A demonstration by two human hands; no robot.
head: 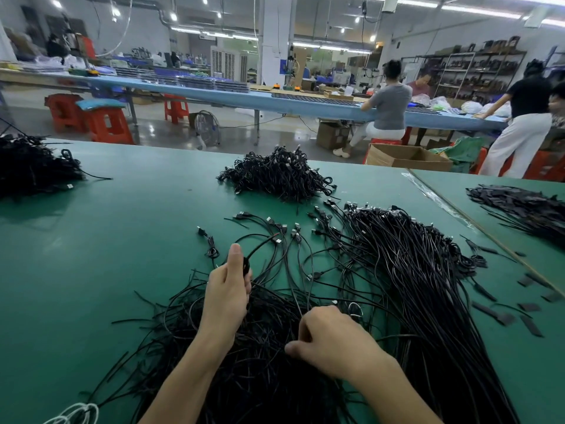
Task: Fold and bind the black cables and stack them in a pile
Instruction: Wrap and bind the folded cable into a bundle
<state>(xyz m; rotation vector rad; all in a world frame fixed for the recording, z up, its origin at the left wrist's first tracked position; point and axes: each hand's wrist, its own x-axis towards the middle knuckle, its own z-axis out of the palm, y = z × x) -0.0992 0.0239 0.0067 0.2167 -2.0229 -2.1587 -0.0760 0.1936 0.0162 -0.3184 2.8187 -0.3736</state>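
A large spread of loose black cables [412,270] lies on the green table [122,240], connectors pointing away from me. My left hand [227,289] grips a folded black cable [260,243], thumb up, its connector end arcing up and right. My right hand [330,341] is curled low over a heap of thin black ties [244,347] near me and pinches at strands there. A pile of bound cables [278,175] sits at the far middle of the table. One small bound cable [211,243] lies alone left of my left hand.
Another black cable heap [30,166] sits at the far left, and a stack of black strips [526,209] at the right on an adjoining table. Loose black tabs [504,313] scatter at the right. People work at a blue bench [214,93] beyond.
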